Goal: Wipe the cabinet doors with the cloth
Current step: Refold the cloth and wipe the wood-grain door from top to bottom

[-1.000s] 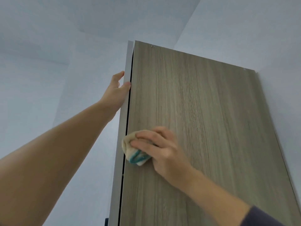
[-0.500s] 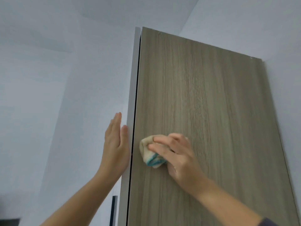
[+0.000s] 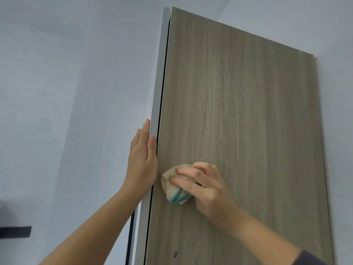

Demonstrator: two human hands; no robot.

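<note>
Far to the left of both hands there's pale wall (image 3: 57, 92), with a short dark strip (image 3: 17, 231) low down, well away from the action. Moving in, the left hand (image 3: 142, 163) comes up from below, fingers straight and pressed together, palm flat against the grey edge strip (image 3: 158, 92) that runs the height of the panel. It isn't curled round anything. It looks like a bracing hand, steadying the panel against the push of the wipe.

Just right of that hand, almost touching its heel, is the cloth (image 3: 169, 185), a beige wad with teal stripes at its lower end. It's bunched under the right hand (image 3: 206, 190), whose fingers curl over the top and press it onto the wood-grain cabinet door (image 3: 248, 111). The grip sits low on the door's left side, close to the edge strip. A dark sleeve (image 3: 313, 258) shows at the bottom right.

My read is that we're mid-wipe on this door, working the left margin. A long stretch of door rises above the grip, a broad stretch lies to its right, and a small fitting (image 3: 175, 254) sits below it. The next move calls for firm, even pressure and a sweep away from the bracing hand, up or across, keeping the wad flat so it doesn't roll out from under the fingers.
</note>
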